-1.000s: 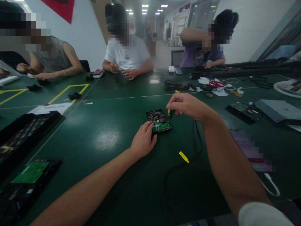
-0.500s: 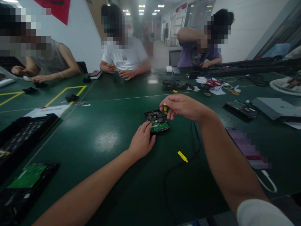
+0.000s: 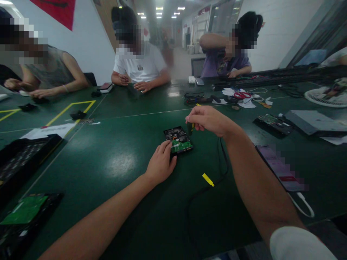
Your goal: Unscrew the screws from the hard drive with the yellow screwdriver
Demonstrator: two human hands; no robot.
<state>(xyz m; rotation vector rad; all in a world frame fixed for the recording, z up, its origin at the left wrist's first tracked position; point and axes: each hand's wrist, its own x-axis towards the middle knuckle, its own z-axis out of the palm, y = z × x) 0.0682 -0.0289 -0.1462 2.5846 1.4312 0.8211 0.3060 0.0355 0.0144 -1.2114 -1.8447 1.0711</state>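
A hard drive (image 3: pixel 181 145) with a green circuit board and a black metal body lies on the dark green table (image 3: pixel 130 224), near the middle of the view. My left hand (image 3: pixel 162 160) rests at its left edge, fingers on the board's corner and thumb at the near side, gripping it. Just right of and above the drive, my right hand (image 3: pixel 204 120) pinches a small black and yellow tool (image 3: pixel 191 127). The tool is partly hidden by the fingers, and its tip is too dark to make out.
A black cable with a yellow tag (image 3: pixel 208 180) runs right of the drive. Farther right are a phone (image 3: pixel 280 168), another drive (image 3: pixel 273 124) and a grey box (image 3: pixel 316 122). Black trays (image 3: pixel 27 159) and a green-boarded drive (image 3: pixel 25 209) lie left. Three people sit across the table.
The whole view has shifted slightly, moving things left in the picture. In my right hand the tool has turned, showing less of its yellow part. My left hand stays on the drive.
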